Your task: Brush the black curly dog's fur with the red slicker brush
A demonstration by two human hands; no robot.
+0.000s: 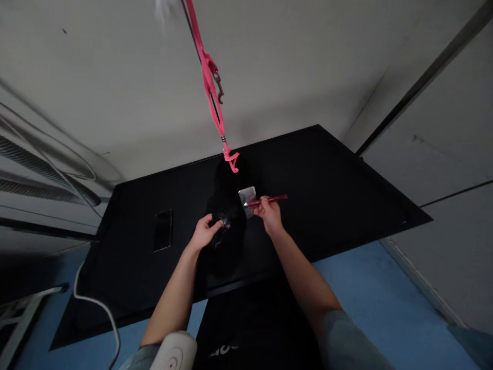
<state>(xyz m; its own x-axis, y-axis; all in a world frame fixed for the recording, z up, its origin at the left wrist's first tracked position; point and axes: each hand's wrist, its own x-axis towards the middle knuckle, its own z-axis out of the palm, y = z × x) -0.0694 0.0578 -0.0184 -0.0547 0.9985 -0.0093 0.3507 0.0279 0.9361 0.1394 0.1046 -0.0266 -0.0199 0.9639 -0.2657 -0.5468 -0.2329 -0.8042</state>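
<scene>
A black furry animal [227, 190], probably a dog, is on the black table [316, 180]; its outline merges with the dark top. My left hand [206, 231] is closed at its near side, thumb and fingers gripping the dark fur around a paler patch. In my right hand [269, 213] is a slicker brush [247, 198], held by its dark red handle. The brush's flat, silvery square head is beside the animal's right side in view; whether it touches the fur I cannot tell. A pink leash [210, 82] with a metal clip runs down to the animal.
A dark phone [163, 229] lies on the table left of my left hand. Grey hoses [46, 164] hang at the left wall. A white cable [96, 300] crosses the table's left edge. A white rounded device [175, 352] is near my left forearm. The floor [358, 293] is blue.
</scene>
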